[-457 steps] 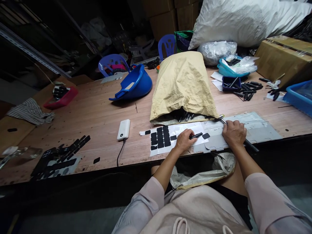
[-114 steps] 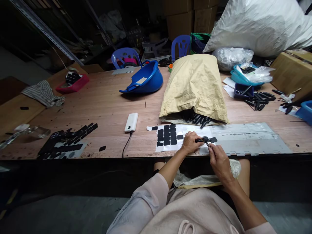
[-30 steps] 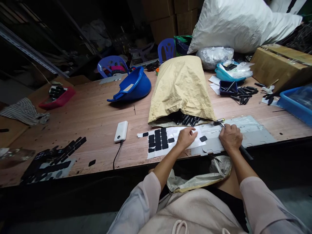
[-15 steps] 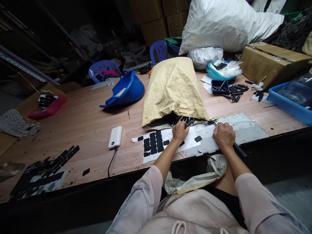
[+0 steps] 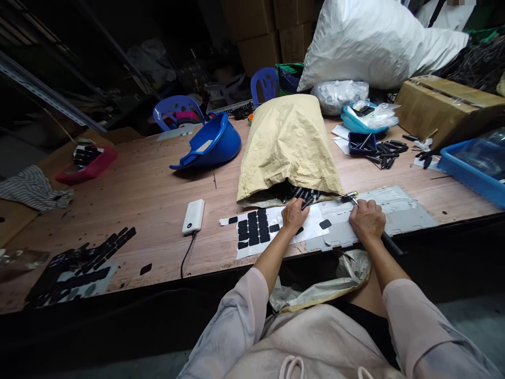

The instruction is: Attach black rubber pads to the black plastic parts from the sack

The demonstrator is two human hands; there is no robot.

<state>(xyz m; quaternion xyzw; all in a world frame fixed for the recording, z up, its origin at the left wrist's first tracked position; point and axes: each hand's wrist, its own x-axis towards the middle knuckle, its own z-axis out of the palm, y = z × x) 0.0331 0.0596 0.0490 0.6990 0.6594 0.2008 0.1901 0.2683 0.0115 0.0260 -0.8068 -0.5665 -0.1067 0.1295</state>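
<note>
My left hand point(image 5: 294, 213) is closed on a slim black piece point(image 5: 307, 202) at the mouth of a yellow woven sack point(image 5: 290, 137). Many similar black pieces point(image 5: 300, 193) lie inside the sack's opening. Farther right, my right hand point(image 5: 367, 218) is wrapped round a hammer point(image 5: 390, 243) with a black grip. Its small metal head, yellowish at one end, rests over the grey board point(image 5: 410, 213) near the sack's corner. Below my left hand lies a white sheet point(image 5: 246, 253) with rows of black rounded patches point(image 5: 252, 226).
A white power bank point(image 5: 193, 216) with a cable lies left of the sheet. Behind it stands a blue basin point(image 5: 226, 142). To the right are a dark blue tray point(image 5: 351, 150), loose black pieces point(image 5: 389, 150), a cardboard box point(image 5: 430, 113) and a light-blue tray point(image 5: 469, 176). An open sack point(image 5: 315, 297) hangs at my lap.
The whole view has shifted slightly right and down across the picture. Both hands keep nearly the same places on the table, with their holds unchanged.
</note>
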